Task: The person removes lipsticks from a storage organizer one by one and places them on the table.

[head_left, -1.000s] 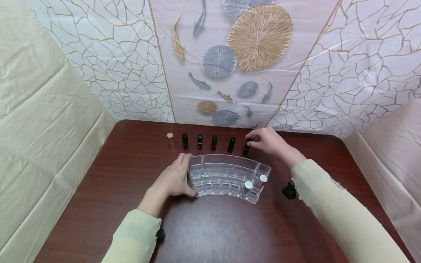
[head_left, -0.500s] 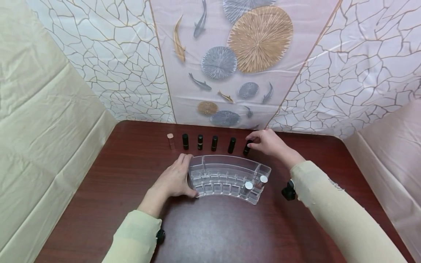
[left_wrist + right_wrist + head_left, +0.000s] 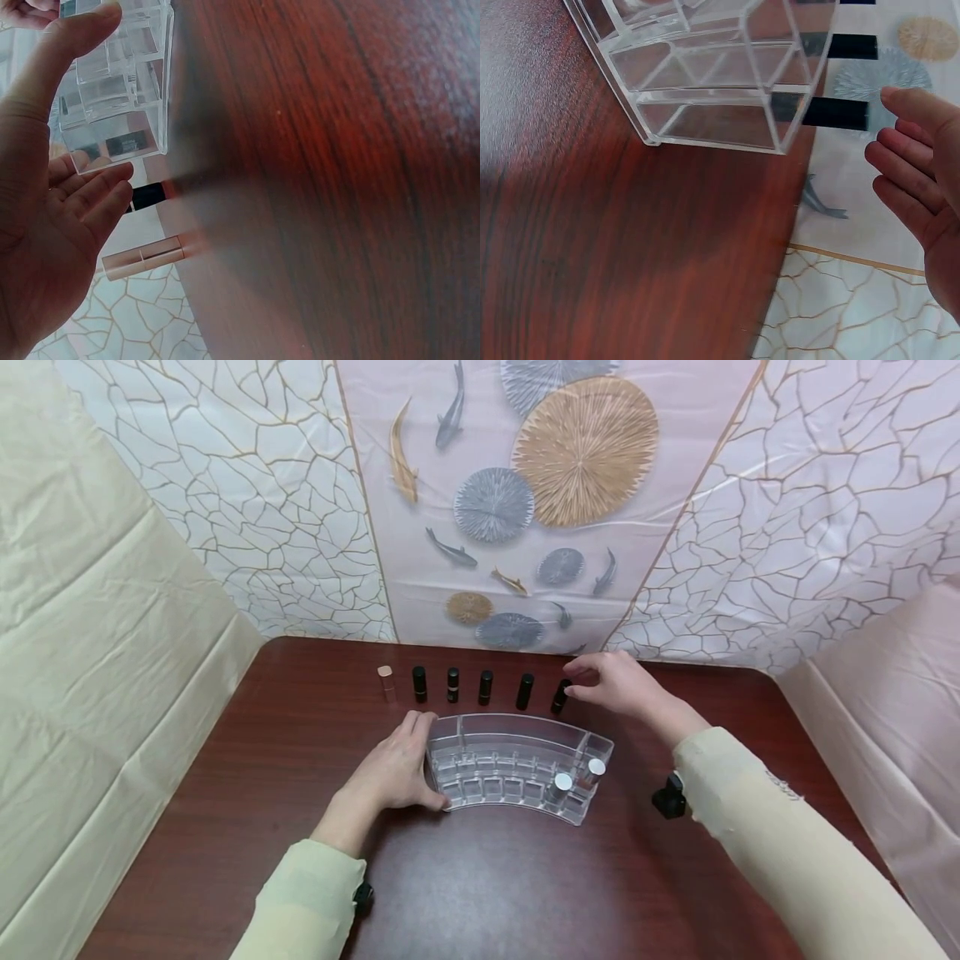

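A clear curved lipstick organizer stands mid-table in the head view. My left hand holds its left end, thumb at the front edge and fingers along the back corner. Two silver-capped lipsticks, one in the front row and one behind it, stand in its right-hand slots. Behind the organizer, my right hand is at the rightmost black lipstick. In the right wrist view, thumb and fingers are spread just off the end of that black lipstick, not closed round it.
Along the back of the dark wooden table runs a row of upright lipsticks: a rose-gold one at the left, then several black ones, among them one beside it. A patterned cloth backdrop rises behind the table edge.
My right hand has eased slightly right, its fingers loosening from around the top of the rightmost black lipstick, which stays standing. My left hand keeps its place on the organizer.
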### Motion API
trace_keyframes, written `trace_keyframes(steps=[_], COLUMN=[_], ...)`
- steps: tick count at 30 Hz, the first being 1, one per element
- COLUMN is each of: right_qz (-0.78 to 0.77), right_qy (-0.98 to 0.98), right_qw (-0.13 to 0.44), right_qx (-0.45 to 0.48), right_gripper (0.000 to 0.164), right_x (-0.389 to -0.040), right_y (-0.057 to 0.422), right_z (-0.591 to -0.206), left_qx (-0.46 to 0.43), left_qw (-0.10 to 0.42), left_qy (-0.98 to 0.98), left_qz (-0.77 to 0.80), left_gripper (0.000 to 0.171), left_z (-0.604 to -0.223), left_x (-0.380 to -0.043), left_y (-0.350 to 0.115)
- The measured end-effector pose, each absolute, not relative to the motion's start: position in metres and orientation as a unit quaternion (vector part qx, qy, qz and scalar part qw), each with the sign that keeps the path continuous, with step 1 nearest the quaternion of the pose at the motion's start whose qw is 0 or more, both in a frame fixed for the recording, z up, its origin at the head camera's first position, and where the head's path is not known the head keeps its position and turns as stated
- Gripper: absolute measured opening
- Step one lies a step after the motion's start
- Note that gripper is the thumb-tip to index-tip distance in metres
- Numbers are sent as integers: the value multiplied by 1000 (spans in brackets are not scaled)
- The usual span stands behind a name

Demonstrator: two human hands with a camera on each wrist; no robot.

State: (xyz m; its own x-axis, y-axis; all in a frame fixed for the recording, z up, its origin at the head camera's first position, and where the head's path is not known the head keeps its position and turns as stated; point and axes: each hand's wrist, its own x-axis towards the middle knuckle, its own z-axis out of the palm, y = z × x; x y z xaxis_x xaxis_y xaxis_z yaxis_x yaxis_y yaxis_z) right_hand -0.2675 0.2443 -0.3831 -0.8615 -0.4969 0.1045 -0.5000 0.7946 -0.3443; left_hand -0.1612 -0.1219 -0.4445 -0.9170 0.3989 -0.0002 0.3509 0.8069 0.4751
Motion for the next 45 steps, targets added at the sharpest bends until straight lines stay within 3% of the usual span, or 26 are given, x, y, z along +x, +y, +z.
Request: trace_keyframes(steps=[16, 21, 31, 45], right_qz=[189, 195, 223, 251], right_qy=[-933, -928, -911, -891], right_qw=[11, 16, 53, 60], right_qx=[305, 317, 342, 373], right_gripper=[53, 47, 15, 18], right_x=[-223, -207, -188, -165], right_y=[241, 239, 236, 233], right_z=[-354, -356, -363, -371], left_qx=[200, 203, 205, 206], left_qw=[47, 41, 40, 41], left_qy=[949, 949, 948, 947], left_qz=[237, 239, 240, 242], left_gripper=[126, 124, 125, 123], left_z=[-444, -443, -444, -445], left_x=[-162, -162, -161, -161], left_y=[-124, -124, -124, -122])
